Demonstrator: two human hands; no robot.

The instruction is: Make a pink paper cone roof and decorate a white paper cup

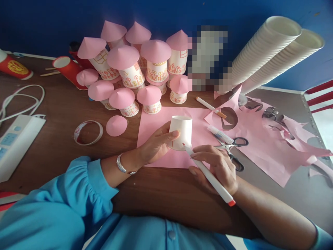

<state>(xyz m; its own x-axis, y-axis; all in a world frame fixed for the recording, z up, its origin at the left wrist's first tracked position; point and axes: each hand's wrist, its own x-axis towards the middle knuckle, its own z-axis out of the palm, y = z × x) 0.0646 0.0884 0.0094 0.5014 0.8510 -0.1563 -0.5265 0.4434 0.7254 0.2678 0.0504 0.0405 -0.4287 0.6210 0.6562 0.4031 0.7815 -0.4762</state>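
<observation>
My left hand (159,143) grips a white paper cup (181,130) by its side, the thumb pressed across the front. In my right hand (217,166) is a white marker pen (212,177) with an orange-red end, its tip close against the lower part of the cup. A short reddish stroke shows near the cup's bottom edge. Beneath both hands lies a pink paper sheet (151,139). To the right of the cup are a glue stick (220,134) and scissors (229,147) with black handles.
Several paper-cup houses (156,62) with pink cone roofs stand at the back. Tall stacks of white cups (260,52) lean at the right, above cut pink paper scraps (270,149). A tape roll (88,132), a power strip (20,142) and another marker (210,107) lie around.
</observation>
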